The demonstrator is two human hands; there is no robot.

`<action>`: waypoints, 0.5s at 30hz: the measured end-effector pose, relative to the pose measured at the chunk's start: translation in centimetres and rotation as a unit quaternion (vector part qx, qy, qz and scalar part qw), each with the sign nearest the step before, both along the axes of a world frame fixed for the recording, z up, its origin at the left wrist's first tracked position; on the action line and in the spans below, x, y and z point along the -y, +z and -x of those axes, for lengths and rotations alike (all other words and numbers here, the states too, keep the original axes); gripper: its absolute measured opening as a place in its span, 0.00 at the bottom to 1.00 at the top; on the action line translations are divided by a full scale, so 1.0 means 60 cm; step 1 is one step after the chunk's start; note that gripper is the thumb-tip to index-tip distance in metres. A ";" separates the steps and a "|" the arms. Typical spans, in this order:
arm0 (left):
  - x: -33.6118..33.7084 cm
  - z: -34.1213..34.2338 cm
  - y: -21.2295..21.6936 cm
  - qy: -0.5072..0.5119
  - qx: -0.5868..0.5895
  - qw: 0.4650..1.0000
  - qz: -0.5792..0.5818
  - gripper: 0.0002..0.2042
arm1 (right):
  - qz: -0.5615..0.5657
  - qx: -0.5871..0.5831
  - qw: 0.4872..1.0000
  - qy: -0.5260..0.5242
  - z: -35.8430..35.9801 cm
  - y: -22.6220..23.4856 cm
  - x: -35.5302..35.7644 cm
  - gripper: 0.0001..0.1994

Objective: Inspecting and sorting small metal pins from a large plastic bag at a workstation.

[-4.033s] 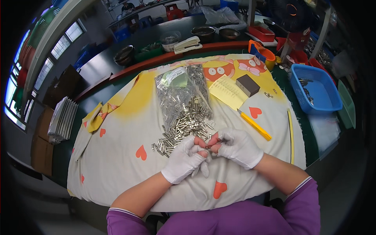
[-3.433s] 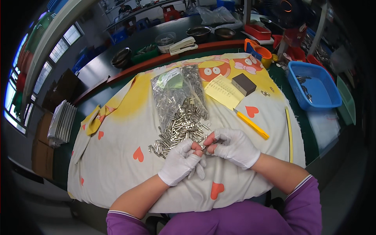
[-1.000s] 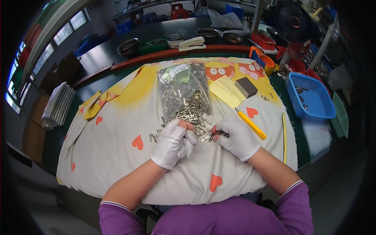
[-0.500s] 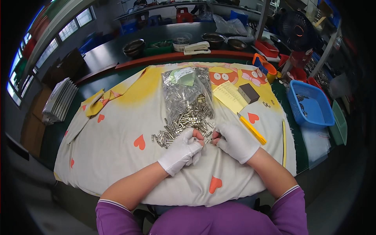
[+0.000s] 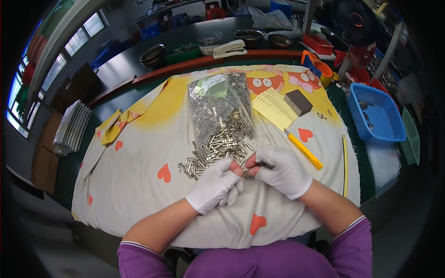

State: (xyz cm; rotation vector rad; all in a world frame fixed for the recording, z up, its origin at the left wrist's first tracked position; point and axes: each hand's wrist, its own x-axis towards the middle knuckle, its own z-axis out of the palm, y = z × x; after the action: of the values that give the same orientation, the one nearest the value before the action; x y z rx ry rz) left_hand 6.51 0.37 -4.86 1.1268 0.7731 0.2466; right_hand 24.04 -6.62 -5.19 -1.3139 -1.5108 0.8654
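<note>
White-gloved left hand [image 5: 217, 184] & right hand [image 5: 281, 170] meet just below the pile of small metal parts [image 5: 218, 149], fingers of both pinching one small metal piece [image 5: 247, 169] between them. Looks like fitting/checking step; next prob needs a steady fingertip grip. Piece: tiny, silvery, mostly hidden. Clear bag [image 5: 219, 107] of parts lies behind on the cloth-covered surface [image 5: 139, 176].

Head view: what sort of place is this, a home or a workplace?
Most likely a small assembly workshop: a heap of small metal parts spilling from a clear bag, a blue parts basket, and metal bowls on the bench behind.
</note>
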 end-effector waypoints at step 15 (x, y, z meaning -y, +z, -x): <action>-0.003 0.003 -0.019 0.002 0.029 1.000 -0.007 0.14 | -0.010 0.041 0.999 -0.033 0.005 -0.009 -0.003 0.06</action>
State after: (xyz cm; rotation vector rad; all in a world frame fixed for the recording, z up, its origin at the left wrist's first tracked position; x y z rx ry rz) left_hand 6.31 0.54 -5.97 1.1274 0.7230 0.2872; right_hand 23.75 -6.46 -5.73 -1.3919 -1.5261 0.7612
